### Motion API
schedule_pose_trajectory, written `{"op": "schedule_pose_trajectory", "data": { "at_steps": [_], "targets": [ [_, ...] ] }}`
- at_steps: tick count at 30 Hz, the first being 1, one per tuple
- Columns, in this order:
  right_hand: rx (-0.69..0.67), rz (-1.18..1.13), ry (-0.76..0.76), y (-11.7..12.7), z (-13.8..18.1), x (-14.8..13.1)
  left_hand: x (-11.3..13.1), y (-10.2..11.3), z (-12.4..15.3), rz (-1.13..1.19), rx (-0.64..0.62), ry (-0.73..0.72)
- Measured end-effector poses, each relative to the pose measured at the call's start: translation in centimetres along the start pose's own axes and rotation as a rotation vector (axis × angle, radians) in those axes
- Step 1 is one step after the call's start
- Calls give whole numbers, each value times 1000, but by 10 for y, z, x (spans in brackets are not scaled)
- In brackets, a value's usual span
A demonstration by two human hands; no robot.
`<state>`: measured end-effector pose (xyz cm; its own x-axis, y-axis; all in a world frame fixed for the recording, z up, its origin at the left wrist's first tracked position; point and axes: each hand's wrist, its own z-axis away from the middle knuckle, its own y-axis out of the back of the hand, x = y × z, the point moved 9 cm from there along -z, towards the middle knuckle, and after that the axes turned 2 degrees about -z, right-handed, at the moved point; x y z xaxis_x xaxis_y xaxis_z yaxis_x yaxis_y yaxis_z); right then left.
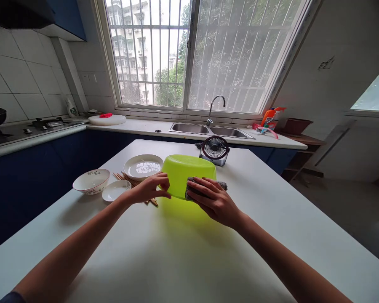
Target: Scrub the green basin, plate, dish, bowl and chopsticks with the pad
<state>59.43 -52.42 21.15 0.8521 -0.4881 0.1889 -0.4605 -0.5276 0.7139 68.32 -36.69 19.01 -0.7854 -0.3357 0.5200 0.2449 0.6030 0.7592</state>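
A lime-green plastic basin [183, 170] is tipped over, its base up and away from me, above the white table. My left hand [150, 187] grips the basin's left edge, fingers curled and thumb beneath. My right hand [217, 203] presses a dark grey scrubbing cloth [191, 190] against the near side wall of the basin; another grey end of it, or a second piece, shows to the right of the fingers. Left of the basin lie wooden chopsticks [122, 178], partly hidden by my left hand, beside a white plate [143, 166].
A flowered bowl [91, 182] and a small dish [116, 190] stand at the table's left edge. Behind the basin is a small black fan [214, 150]. Beyond, the counter holds a double sink [189, 128], a tap [210, 113] and a round white board [107, 120].
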Motion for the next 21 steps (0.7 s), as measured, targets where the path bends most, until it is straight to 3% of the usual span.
{"op": "schedule_pose_trajectory", "data": {
  "at_steps": [12,21],
  "targets": [
    [182,-141,-180,19,-21,51,6,-5,2,25,-76,-19],
    [139,-115,-60,18,-3,26,0,4,2,35,-32,-5]
  ]
}}
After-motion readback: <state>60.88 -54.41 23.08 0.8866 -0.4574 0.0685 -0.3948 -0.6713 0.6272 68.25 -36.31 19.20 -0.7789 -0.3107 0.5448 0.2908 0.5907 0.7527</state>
